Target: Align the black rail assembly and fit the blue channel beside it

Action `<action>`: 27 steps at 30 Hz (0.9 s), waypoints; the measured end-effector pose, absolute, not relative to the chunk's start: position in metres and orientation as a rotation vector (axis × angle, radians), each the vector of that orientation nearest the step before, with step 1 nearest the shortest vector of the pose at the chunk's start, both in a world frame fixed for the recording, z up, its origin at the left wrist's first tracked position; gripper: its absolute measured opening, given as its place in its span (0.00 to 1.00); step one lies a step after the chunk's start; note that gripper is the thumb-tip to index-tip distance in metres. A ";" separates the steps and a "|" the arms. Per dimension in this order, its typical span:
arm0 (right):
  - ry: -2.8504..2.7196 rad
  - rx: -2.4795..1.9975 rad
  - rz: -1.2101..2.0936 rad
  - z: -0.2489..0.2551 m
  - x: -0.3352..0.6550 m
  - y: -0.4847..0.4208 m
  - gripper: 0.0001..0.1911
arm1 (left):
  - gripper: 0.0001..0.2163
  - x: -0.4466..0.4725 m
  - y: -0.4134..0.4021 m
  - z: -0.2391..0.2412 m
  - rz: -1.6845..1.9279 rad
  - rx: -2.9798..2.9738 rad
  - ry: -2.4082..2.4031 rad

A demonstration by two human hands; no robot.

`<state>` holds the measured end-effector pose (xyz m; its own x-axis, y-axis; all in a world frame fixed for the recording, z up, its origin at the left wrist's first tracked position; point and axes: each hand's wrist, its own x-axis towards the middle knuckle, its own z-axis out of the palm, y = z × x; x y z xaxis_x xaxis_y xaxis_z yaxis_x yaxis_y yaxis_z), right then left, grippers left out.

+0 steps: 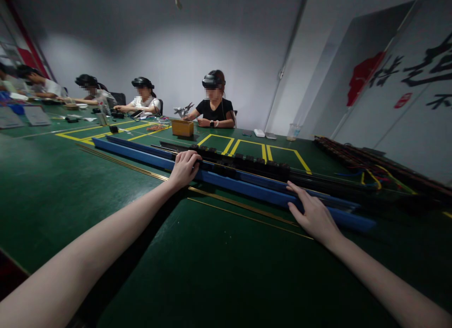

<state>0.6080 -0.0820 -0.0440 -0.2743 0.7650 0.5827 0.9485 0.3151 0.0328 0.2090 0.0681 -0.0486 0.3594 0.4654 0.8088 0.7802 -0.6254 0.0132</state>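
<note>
A long blue rail (247,189) lies across the green table (212,262), with a black strip of blocks (247,163) set along its far side. My left hand (184,169) reaches out and curls its fingers over the rail's near edge at the black strip. My right hand (312,214) rests flat on the blue rail further right, fingers stretched out and apart. Thin brass rods (226,203) lie on the table just in front of the rail.
Several people with headsets sit along the far side, one in a black shirt (215,109). A yellow box (182,127) stands near yellow floor-style markings (247,146). Dark rails with coloured wires (370,165) lie at the right. A plastic cup (293,131) stands beyond.
</note>
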 end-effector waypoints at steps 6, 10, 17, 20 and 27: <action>-2.116 -1.505 -0.536 -0.045 0.609 -0.080 0.30 | 0.08 0.208 0.071 -0.050 -1.199 -2.259 -1.124; -2.102 -1.522 -0.537 -0.046 0.609 -0.081 0.30 | 0.10 0.208 0.069 -0.050 -1.188 -2.269 -1.074; -2.093 -1.532 -0.531 -0.044 0.608 -0.081 0.31 | 0.23 0.216 0.061 -0.044 -0.873 -2.519 -0.628; -2.100 -1.531 -0.530 -0.044 0.607 -0.082 0.30 | 0.25 0.216 0.061 -0.044 -0.852 -2.541 -0.598; -2.107 -1.532 -0.536 -0.042 0.606 -0.083 0.31 | 0.24 0.213 0.065 -0.048 -0.930 -2.487 -0.773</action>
